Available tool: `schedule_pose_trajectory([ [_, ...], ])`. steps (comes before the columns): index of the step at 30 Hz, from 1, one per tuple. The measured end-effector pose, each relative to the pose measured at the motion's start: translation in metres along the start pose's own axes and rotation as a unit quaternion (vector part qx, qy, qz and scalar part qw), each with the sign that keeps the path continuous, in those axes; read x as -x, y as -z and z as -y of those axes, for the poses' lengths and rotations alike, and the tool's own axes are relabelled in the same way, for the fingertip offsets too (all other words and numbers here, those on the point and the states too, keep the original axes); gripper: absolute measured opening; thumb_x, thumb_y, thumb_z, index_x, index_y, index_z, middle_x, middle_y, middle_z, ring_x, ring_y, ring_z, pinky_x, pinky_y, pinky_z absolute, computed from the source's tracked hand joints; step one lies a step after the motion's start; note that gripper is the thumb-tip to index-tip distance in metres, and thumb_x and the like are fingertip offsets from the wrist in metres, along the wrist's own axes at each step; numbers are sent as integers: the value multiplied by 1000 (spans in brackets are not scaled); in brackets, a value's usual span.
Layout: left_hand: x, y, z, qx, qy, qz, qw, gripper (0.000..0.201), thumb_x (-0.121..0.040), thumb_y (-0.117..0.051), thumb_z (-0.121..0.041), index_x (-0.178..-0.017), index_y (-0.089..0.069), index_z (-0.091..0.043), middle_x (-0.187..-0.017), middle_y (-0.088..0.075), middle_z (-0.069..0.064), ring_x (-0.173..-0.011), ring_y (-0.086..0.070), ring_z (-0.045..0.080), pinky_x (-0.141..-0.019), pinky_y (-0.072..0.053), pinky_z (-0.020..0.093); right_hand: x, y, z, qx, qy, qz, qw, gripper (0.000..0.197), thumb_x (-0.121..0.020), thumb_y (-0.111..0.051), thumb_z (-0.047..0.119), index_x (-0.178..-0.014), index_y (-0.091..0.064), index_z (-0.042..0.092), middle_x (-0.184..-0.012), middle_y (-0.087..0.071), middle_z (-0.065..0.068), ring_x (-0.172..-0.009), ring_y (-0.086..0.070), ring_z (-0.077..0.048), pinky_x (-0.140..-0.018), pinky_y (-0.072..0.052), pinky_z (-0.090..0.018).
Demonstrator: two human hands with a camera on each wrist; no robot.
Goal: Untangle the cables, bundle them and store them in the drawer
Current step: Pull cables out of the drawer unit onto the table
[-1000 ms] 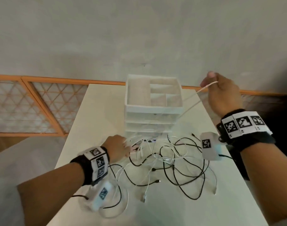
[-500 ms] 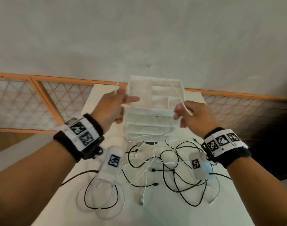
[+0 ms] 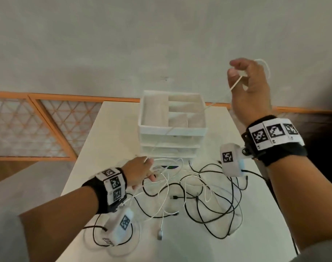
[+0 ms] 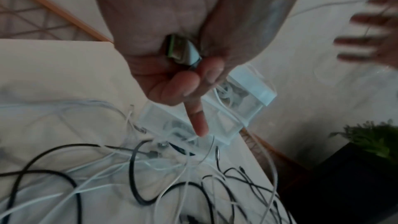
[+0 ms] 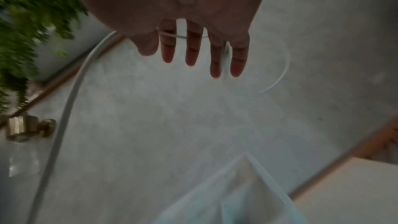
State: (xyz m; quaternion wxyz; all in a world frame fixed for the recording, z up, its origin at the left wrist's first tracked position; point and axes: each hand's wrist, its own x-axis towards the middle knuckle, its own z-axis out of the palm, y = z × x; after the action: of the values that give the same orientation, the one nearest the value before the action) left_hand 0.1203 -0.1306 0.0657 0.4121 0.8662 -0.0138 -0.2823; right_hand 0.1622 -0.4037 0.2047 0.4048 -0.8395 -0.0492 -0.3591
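Observation:
A white cable [image 3: 236, 83] runs taut from my raised right hand [image 3: 252, 82] down across the white drawer unit [image 3: 172, 129] to my left hand [image 3: 142, 171]. Loops of it lie round the right hand's fingers [image 5: 193, 43], with the thumb against the strand. The left hand sits low by the unit's base. In the left wrist view it grips the cable's USB plug [image 4: 185, 52] in the palm, index finger pointing out. A tangle of black and white cables [image 3: 208, 201] lies on the table in front of the unit.
The pale table [image 3: 112, 140] is narrow, with an orange lattice railing [image 3: 48, 125] behind on the left and a grey wall beyond. The unit's top tray is open, with dividers. A green plant [image 4: 370, 135] stands off the table's right side.
Half a second ago both hands were close together at the unit's top. The left hand has dropped to the table by the tangle and the right has risen to the right, stretching the white cable.

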Motion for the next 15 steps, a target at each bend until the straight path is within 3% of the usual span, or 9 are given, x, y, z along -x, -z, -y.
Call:
schedule_pose_trajectory([
  [3, 1, 15, 1, 92, -1, -14, 996, 31, -105, -34, -29, -101, -51, -3, -63, -71, 2, -33, -33, 11, -39, -33, 24, 12, -14, -29, 79, -79, 116, 987, 28, -100, -49, 43, -115, -62, 24, -123, -58, -1, -106, -59, -20, -91, -46, -31],
  [5, 9, 29, -13, 151, -27, -45, 987, 27, -104, -41, -25, -88, -52, -6, -45, -50, -5, -34, -31, 10, -38, -30, 24, 13, -19, -46, 101, -122, 155, 975, 26, -100, -50, 39, -116, -62, 23, -122, -60, -3, -111, -57, -21, -90, -40, -30],
  [8, 26, 50, -41, 177, -98, -69, 977, 32, -98, -51, -41, -85, -51, -11, -49, -36, -8, -41, -27, 9, -38, -26, 21, 8, -18, -69, 78, -161, 158, 971, 31, -98, -54, 18, -129, -56, 20, -129, -60, -2, -120, -56, -23, -97, -42, -31],
  [11, 43, 67, -64, 208, -154, -74, 963, 49, -91, -42, -62, -91, -50, -14, -51, -31, -10, -44, -24, 8, -41, -23, 23, 15, -7, -81, 153, -170, 193, 954, 57, -87, -55, 6, -139, -48, 29, -123, -59, -5, -113, -57, -25, -96, -48, -38],
  [13, 50, 73, -72, 223, -182, -83, 954, 47, -96, -38, -58, -91, -49, -12, -51, -30, -9, -44, -25, 10, -44, -24, 24, 21, -2, -69, 189, -156, 209, 947, 70, -78, -62, 11, -142, -45, 34, -111, -56, -6, -95, -55, -22, -87, -49, -37],
  [15, 51, 71, -81, 188, -216, -98, 953, 32, -103, -40, -38, -90, -48, -10, -51, -34, -6, -44, -30, 13, -48, -30, 28, 30, -5, -32, 53, -142, 222, 963, 76, -69, -68, 22, -141, -46, 35, -91, -49, 2, -75, -49, -19, -78, -50, -37],
])
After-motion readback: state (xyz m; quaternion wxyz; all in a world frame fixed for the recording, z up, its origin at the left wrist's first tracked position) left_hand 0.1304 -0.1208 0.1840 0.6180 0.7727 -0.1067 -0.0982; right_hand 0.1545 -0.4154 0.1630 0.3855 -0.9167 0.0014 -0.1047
